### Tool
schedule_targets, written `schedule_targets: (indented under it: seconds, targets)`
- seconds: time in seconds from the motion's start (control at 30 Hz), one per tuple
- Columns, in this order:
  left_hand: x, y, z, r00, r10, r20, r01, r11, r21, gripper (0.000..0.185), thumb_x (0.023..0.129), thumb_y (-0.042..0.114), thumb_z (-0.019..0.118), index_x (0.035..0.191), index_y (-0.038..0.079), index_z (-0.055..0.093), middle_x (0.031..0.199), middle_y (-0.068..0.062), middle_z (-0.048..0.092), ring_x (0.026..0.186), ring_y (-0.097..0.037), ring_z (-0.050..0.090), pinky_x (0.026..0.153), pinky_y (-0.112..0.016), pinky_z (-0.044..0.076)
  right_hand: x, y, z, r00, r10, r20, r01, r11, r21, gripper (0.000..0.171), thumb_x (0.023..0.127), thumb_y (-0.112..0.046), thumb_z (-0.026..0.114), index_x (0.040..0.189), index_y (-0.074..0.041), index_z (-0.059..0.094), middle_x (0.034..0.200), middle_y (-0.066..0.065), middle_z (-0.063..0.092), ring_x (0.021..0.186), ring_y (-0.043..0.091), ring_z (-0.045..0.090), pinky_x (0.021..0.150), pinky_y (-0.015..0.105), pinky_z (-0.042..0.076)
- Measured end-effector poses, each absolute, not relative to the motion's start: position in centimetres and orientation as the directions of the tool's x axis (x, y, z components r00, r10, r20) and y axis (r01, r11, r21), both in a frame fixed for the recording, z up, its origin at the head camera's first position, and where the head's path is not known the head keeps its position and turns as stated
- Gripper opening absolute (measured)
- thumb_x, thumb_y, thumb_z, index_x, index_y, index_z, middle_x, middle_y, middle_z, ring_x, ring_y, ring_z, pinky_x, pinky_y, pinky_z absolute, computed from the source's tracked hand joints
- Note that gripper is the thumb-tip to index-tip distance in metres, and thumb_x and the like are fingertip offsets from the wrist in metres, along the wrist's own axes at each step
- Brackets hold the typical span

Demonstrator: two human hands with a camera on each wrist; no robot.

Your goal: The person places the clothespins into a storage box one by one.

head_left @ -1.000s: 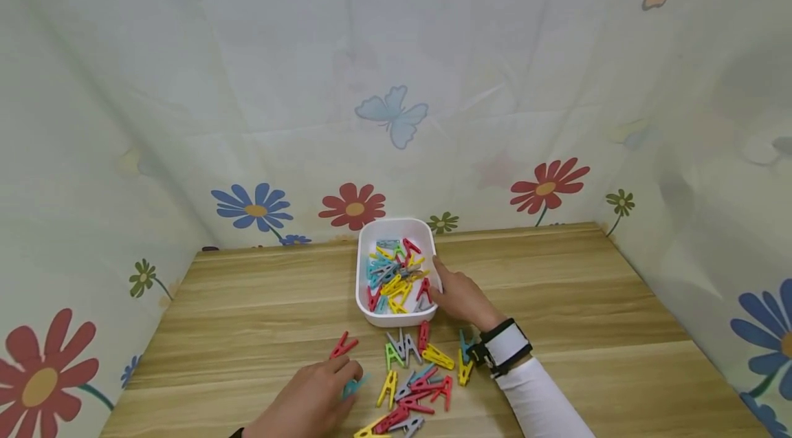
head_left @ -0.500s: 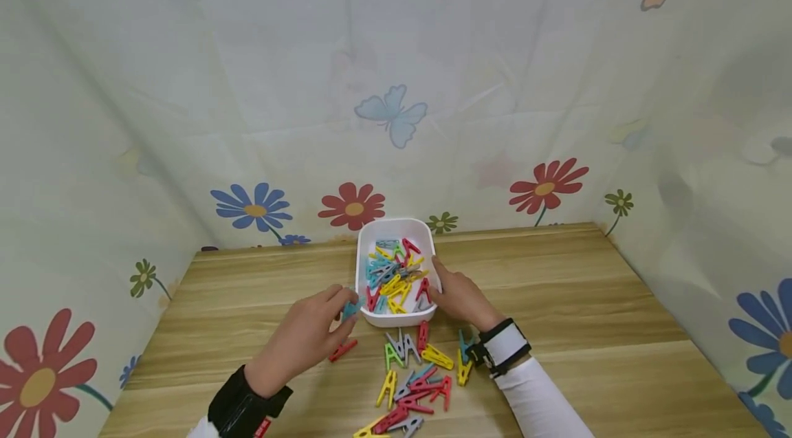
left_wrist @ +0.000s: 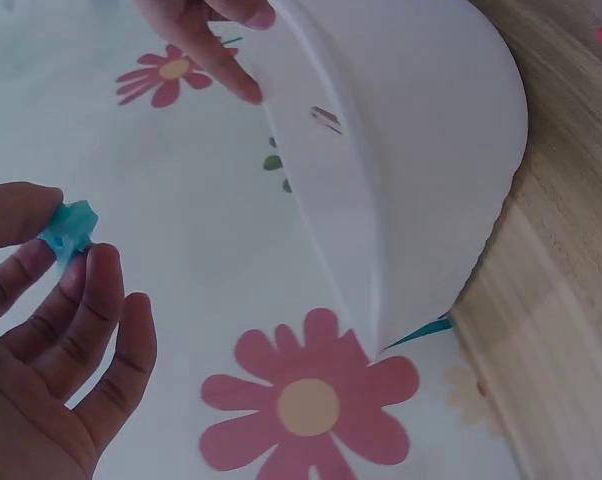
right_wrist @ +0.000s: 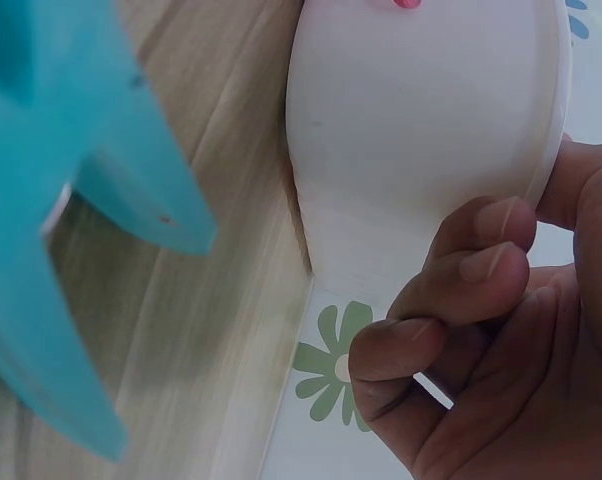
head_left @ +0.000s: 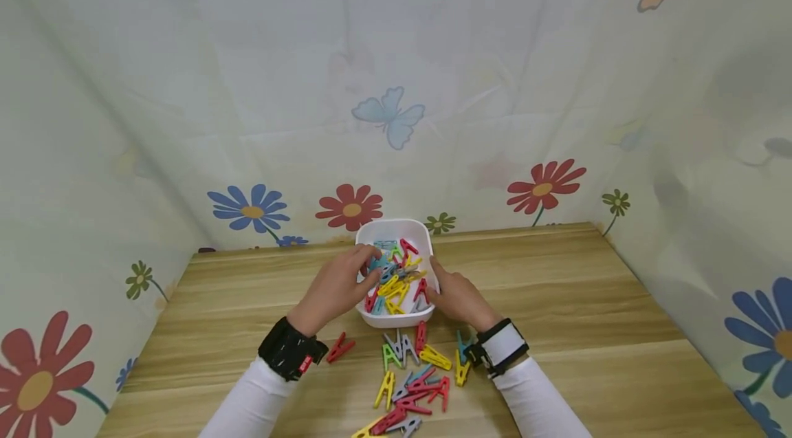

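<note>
My left hand (head_left: 339,285) reaches over the left side of a white plastic tub (head_left: 366,319). Between thumb and fingertips it pinches a light blue clothespin (left_wrist: 74,226), seen end-on in the left wrist view. Inside the tub lies a mixed heap of clothespins (head_left: 396,285) in blue, yellow, red, grey and green. At the tub's right wall, my right hand (head_left: 464,299) grips the rim, thumb on the edge and fingers bent against the outside (right_wrist: 461,290). The left fingertips partly cover the blue pieces in the heap.
Loose clothespins (head_left: 407,402) in several colours lie on the wooden table (head_left: 594,355) in front of the tub. A red clothespin (head_left: 339,348) lies apart near my left wrist. Close to my right wrist are a blue clothespin (right_wrist: 41,190) and a yellow one (head_left: 461,370). Patterned cloth (head_left: 278,115) surrounds the table.
My left hand has carried the blue clothespin from the table beside the loose pile, up and forward, to over the tub. The right hand has stayed at the tub's rim.
</note>
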State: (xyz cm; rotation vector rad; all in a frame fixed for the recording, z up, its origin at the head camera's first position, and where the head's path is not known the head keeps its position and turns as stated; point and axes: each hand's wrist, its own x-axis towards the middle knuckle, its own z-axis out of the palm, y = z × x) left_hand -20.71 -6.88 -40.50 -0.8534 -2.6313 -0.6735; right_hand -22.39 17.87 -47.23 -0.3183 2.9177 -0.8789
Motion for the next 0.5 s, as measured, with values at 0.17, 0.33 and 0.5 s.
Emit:
schedule_targets:
  seconds: [0.17, 0.33, 0.5]
  targets:
    - [-22.7, -6.1, -41.4, -0.816, 0.442, 0.371, 0.567, 0.734, 0.373, 0.024, 0.093, 0.027, 0.068, 0.114, 0.016, 0.064, 0.089, 0.002, 0.059, 0.076, -0.008, 0.051, 0.065, -0.021, 0.047, -22.4, 17.8, -47.1, -0.974, -0.226, 0.001, -0.190, 0.818, -0.542, 0.067, 0.096, -0.023, 0.060, 0.154, -0.003, 0.030, 0.093, 0.016, 0.064, 0.063, 0.019, 0.051, 0.054, 0.030, 0.038]
    - [-24.1, -5.3, -42.2, -0.824, 0.445, 0.351, 0.559, 0.743, 0.368, 0.023, 0.094, 0.029, 0.065, 0.114, 0.017, 0.063, 0.091, -0.001, 0.060, 0.075, -0.009, 0.051, 0.065, -0.022, 0.046, -22.4, 17.9, -47.0, -0.976, -0.219, 0.001, -0.184, 0.815, -0.549, 0.067, 0.096, -0.023, 0.060, 0.153, -0.004, 0.031, 0.092, 0.016, 0.064, 0.062, 0.019, 0.051, 0.053, 0.030, 0.037]
    - [-24.9, -4.6, -43.3, -0.846, 0.437, 0.304, 0.530, 0.750, 0.396, 0.025, 0.094, 0.027, 0.066, 0.115, 0.015, 0.063, 0.098, -0.004, 0.062, 0.081, -0.015, 0.057, 0.074, -0.027, 0.052, -22.5, 18.0, -47.3, -0.973, -0.230, 0.007, -0.196, 0.815, -0.546, 0.067, 0.096, -0.023, 0.060, 0.153, -0.004, 0.031, 0.091, 0.015, 0.064, 0.063, 0.017, 0.052, 0.054, 0.030, 0.038]
